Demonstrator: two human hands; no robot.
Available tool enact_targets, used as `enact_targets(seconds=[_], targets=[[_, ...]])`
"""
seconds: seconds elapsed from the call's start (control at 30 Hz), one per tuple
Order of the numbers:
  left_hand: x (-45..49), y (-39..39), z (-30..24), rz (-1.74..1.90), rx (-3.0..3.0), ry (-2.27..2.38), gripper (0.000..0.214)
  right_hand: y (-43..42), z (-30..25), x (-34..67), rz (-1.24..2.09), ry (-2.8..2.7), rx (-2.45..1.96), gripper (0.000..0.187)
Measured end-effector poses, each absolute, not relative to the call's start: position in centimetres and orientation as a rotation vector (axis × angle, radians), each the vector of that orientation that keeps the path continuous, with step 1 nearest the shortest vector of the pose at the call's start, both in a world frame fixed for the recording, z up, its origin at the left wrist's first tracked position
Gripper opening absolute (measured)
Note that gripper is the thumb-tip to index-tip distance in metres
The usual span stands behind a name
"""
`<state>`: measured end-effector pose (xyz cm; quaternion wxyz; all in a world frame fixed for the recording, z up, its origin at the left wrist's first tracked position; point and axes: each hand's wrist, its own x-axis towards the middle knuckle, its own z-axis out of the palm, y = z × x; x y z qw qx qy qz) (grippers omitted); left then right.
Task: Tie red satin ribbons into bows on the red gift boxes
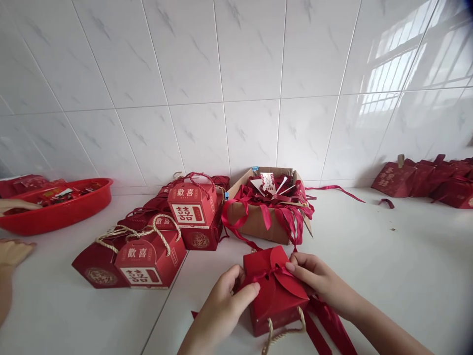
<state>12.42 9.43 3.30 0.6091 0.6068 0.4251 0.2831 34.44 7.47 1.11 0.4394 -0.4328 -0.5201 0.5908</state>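
Note:
In front of me on the white table sits a red gift box (266, 306) with curved flaps folded over its top and a twisted cream cord handle at its near side. A dark red ribbon (272, 272) crosses the flaps, with long tails hanging off the right side. My left hand (231, 298) pinches the ribbon at the box's left, thumb on top. At the right, my right hand (314, 273) grips the ribbon between thumb and fingers by the flap edge. Part of the ribbon is hidden by the fingers.
Finished-looking red boxes with cord handles (150, 268) stand to the left. A cardboard box (254, 222) behind holds ribbons and paper tags. Far left, another person's hand (18, 204) reaches into a red plastic basin (74, 209) of small packets. More red boxes (395, 178) line the wall at right.

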Motion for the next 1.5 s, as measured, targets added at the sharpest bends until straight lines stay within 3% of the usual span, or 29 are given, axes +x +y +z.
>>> enact_targets(seconds=[0.2,0.4,0.67,1.27,1.5], targets=[[12.3,9.4,3.0,0.609,1.401,1.024,0.030,7.4,0.5,35.1,1.566,-1.300,-1.030,0.043],[12.4,9.1,3.7,0.647,1.336,1.002,0.024,7.6,0.2,35.4,1.602,-1.271,-1.010,0.044],[12.1,8.6,4.3,0.695,1.402,1.125,0.026,7.3,0.5,35.7,1.552,-1.175,-1.045,0.045],[12.1,9.0,3.5,0.835,1.564,1.321,0.053,7.5,1.3,36.1,1.340,-1.136,-1.231,0.057],[12.2,8.8,3.7,0.895,1.508,1.301,0.048,7.3,0.9,35.9,1.321,-1.119,-1.210,0.054]])
